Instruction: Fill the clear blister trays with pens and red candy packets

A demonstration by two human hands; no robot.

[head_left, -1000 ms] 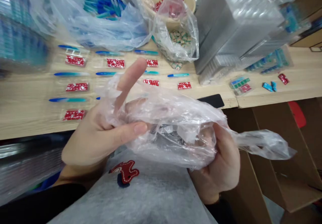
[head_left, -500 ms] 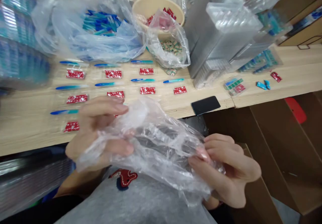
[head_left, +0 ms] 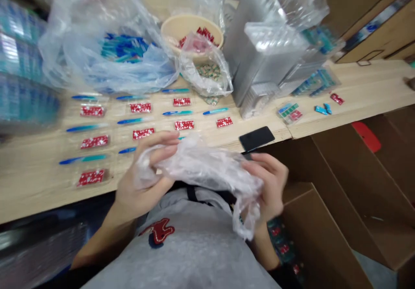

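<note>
A crumpled clear plastic bag (head_left: pixel 207 168) is stretched between my two hands, just in front of the table's near edge. My left hand (head_left: pixel 149 174) grips its left end, with the thumb below and the fingers above. At the other end my right hand (head_left: pixel 267 181) is closed on the film, and a loose tail of it hangs down beside the wrist. Beyond the bag, clear trays lie in rows, with blue pens (head_left: pixel 82 159) and red printed packets (head_left: pixel 90 177) in them. A black phone (head_left: pixel 257 139) lies close to my right hand.
A large plastic bag of blue pens (head_left: pixel 125 47) stands at the back, beside a cream bowl (head_left: pixel 165 29) with red packets and a bag of small greenish pieces (head_left: pixel 209 71). Stacked clear trays (head_left: pixel 266 59) rise to their right. Open cardboard boxes (head_left: pixel 350 181) stand below the table at right.
The plastic bag has gone from spread out to a narrower, bunched strip. My hands have drawn closer together, the right one moving left. The camera view has shifted slightly.
</note>
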